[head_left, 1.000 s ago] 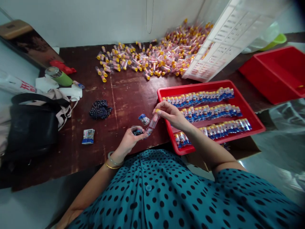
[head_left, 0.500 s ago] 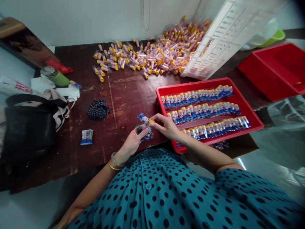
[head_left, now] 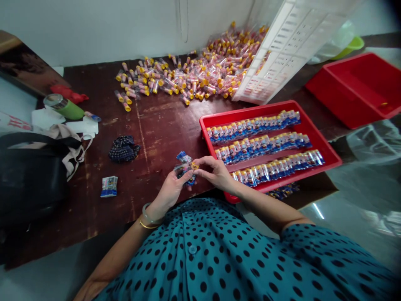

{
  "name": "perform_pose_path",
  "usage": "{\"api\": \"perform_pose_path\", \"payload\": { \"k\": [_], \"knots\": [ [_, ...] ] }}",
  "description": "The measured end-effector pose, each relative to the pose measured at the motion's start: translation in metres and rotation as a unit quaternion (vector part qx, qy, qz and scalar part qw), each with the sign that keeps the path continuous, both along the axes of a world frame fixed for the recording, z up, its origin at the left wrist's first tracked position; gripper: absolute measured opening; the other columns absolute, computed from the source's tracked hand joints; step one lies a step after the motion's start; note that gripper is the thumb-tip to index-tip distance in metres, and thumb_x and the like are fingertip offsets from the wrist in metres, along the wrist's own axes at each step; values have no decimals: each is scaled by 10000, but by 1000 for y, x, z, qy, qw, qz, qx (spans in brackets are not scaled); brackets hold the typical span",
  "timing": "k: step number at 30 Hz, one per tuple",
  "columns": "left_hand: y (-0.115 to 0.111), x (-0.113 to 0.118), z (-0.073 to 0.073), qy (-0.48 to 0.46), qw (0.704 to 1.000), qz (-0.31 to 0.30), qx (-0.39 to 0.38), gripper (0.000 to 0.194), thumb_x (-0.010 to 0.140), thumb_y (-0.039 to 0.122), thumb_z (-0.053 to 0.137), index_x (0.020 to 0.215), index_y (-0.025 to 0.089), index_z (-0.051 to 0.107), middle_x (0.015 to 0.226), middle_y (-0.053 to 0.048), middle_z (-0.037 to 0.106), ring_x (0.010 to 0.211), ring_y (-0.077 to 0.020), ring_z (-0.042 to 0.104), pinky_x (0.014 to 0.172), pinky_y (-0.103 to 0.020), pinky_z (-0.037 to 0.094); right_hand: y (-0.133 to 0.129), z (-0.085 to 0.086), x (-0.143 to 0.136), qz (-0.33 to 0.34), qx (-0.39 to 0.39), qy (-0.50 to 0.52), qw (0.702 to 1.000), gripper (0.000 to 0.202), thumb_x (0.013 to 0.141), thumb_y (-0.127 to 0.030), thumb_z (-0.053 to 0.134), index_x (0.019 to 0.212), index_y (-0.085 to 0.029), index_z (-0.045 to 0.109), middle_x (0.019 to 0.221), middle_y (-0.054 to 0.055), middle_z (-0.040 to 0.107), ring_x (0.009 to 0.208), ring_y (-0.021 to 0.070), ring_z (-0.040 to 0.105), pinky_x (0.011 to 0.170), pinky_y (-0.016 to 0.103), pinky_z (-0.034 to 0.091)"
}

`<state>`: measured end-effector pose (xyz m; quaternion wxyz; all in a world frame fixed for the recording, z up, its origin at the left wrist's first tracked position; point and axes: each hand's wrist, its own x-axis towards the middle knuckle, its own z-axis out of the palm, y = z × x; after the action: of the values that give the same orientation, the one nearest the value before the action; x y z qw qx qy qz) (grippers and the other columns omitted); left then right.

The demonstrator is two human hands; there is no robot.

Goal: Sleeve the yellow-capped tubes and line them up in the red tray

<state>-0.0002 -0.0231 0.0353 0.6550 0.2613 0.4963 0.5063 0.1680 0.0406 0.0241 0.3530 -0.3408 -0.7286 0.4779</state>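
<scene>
My left hand point(head_left: 171, 188) is closed on small clear-and-blue printed packets point(head_left: 184, 157), its thumb pressed over them. Just to the right, the thumb and fingers of my right hand point(head_left: 216, 172) pinch a small yellow-capped piece point(head_left: 194, 165) against those packets. Most of that piece is hidden, so its body cannot be made out. Both hands are close together above the table's front edge. A separate blue-and-white packet point(head_left: 109, 186) lies on the table to the left.
A red tray point(head_left: 332, 161) to the right holds three rows of packed yellow-capped tubes. Loose yellow-capped tubes point(head_left: 194, 79) lie heaped at the back beside a tilted white plastic basket point(head_left: 282, 54). Dark cloth point(head_left: 123, 148), a black bag point(head_left: 31, 175) and a green bottle point(head_left: 67, 108) are left.
The view has shifted slightly. My right fingers have changed angle a little around the yellow-capped piece, and more of its cap shows. My left hand keeps its hold on the packets.
</scene>
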Motion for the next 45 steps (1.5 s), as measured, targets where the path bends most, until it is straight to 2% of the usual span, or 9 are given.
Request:
{"api": "perform_pose_path", "payload": {
  "k": [12, 18, 23, 26, 32, 35, 38, 41, 45],
  "knots": [
    [10, 8, -5, -22, 999, -7, -48, 444, 643, 412, 869, 970, 161, 703, 814, -18, 690, 656, -156, 620, 505, -246, 508, 0, 7, 7, 54, -100, 88, 990, 484, 832, -305, 743, 1260, -213, 538, 1172, 54, 650, 1130, 181, 616, 1001, 317, 478],
    [13, 10, -11, -37, 996, -31, -81, 427, 714, 458, 808, 979, 137, 718, 823, -50, 702, 689, -174, 646, 542, -256, 517, 19, 7, 32, -49, -148, 119, 981, 356, 912, -325, 607, 1244, -231, 519, 1028, 23, 621, 954, 146, 633, 862, 290, 524],
    [9, -1, -21, -28, 997, -28, -71, 416, 766, 422, 769, 1050, 127, 698, 734, -28, 666, 658, -154, 615, 527, -229, 479, 77, 9, 93, -141, -48, -167, 975, 419, 907, -272, 578, 1303, -159, 503, 865, 20, 600, 700, 148, 577, 697, 304, 495],
    [5, -15, -29, -33, 997, -4, -77, 386, 776, 386, 762, 1060, 139, 679, 737, -21, 668, 673, -153, 621, 548, -226, 485, 94, 6, 98, -143, 47, -306, 940, 413, 865, -243, 656, 1255, -136, 569, 985, 90, 631, 841, 204, 605, 821, 366, 488],
    [-12, -47, -36, 7, 996, -16, -85, 332, 741, 434, 771, 859, 142, 664, 722, -49, 681, 623, -183, 654, 462, -231, 445, 110, 9, 13, 15, 203, -256, 945, 237, 896, -264, 658, 1117, -177, 668, 1113, 117, 647, 1052, 240, 596, 941, 381, 462],
    [-19, -59, -34, 34, 995, 7, -89, 396, 716, 495, 776, 878, 146, 683, 698, -47, 673, 586, -177, 638, 439, -229, 414, 153, 7, -43, 95, 217, -291, 927, 237, 896, -291, 672, 1108, -187, 692, 1147, 110, 664, 1070, 222, 614, 963, 354, 455],
    [-24, -72, -38, 48, 992, 72, -89, 420, 690, 528, 790, 863, 154, 709, 681, -37, 664, 587, -162, 620, 475, -233, 416, 215, 5, -103, 80, 223, -366, 900, 273, 897, -305, 666, 1117, -146, 698, 1135, 151, 677, 1059, 253, 635, 934, 363, 469],
    [-31, -85, -49, 58, 982, 147, -99, 488, 599, 590, 825, 816, 164, 728, 641, -31, 657, 564, -159, 602, 472, -234, 393, 257, 0, -180, 75, 245, -388, 885, 332, 884, -342, 671, 1120, -110, 696, 1114, 193, 676, 1051, 304, 636, 909, 403, 477],
    [-34, -108, -70, 63, 970, 195, -132, 584, 474, 698, 824, 746, 187, 745, 595, -47, 656, 526, -193, 602, 468, -280, 402, 261, -14, -309, 123, 296, -377, 869, 580, 836, -501, 691, 1316, -191, 593, 1400, 172, 537, 1287, 358, 475, 1055, 487, 374]
  ]
}}
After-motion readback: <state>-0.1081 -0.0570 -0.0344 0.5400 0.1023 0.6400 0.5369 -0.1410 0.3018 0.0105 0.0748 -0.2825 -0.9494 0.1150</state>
